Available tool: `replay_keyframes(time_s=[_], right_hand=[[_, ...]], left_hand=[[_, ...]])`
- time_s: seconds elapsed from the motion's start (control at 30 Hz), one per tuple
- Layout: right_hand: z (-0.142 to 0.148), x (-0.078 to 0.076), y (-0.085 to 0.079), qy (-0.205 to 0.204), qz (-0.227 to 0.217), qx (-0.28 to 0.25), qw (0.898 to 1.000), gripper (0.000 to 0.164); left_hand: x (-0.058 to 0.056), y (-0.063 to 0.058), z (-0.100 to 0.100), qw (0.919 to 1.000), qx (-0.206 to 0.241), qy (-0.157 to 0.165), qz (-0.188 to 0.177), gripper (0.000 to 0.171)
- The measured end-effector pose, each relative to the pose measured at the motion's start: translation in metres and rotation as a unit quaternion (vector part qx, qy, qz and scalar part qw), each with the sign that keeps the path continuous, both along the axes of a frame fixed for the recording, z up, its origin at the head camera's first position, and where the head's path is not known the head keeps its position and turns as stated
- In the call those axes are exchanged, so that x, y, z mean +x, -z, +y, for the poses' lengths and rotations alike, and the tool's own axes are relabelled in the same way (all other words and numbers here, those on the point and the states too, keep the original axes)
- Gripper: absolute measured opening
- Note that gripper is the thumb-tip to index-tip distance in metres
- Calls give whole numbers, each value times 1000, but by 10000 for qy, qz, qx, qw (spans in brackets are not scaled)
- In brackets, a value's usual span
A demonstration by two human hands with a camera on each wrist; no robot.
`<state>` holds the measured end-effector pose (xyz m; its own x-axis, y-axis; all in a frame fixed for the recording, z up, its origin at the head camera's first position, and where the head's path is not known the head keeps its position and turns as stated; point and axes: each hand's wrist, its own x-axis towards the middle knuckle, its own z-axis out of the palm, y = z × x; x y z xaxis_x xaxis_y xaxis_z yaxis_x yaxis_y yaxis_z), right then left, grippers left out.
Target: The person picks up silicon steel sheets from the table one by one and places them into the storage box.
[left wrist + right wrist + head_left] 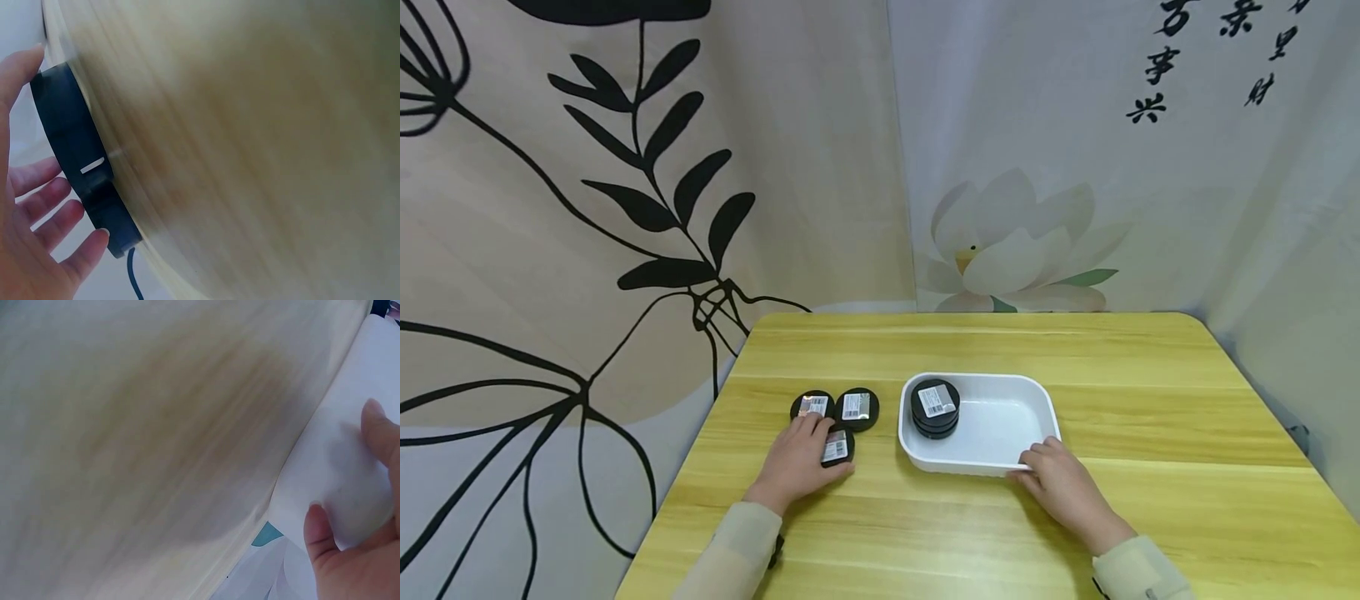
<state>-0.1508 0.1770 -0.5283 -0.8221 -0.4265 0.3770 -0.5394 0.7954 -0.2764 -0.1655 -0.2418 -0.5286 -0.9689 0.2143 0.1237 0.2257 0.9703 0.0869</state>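
Three flat black round cases with barcode labels lie together on the table's left half: one at the back left (pixel 812 404), another beside it (pixel 860 408), and a nearer case (pixel 837 446). My left hand (pixel 801 462) grips the nearer case, thumb at its front edge and fingers toward the back left one. In the left wrist view, thumb and fingertips lie at opposite ends of the black sides (pixel 72 125). My right hand (pixel 1063 487) holds the white tray (pixel 1007 417) by its front right corner, thumb and fingers at the wall (pixel 350 437).
Inside the tray's left end stands a stack of similar black cases (pixel 935 408), its top label facing up. The wooden table (pixel 925 533) ends at a back edge before a printed curtain (pixel 820 167). Another curtain (pixel 1285 250) hangs along the right.
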Motion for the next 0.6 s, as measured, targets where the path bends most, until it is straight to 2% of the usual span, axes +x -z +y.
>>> replay_keyframes(time_s=[0.33, 0.6], right_hand=[[0, -1, 2, -5, 90, -33, 10000, 19], [1, -2, 3, 75, -126, 4, 9999, 18]], left_hand=[[3, -1, -2, 9999, 42, 24, 88, 88], [2, 1, -2, 9998, 158, -27, 103, 88]])
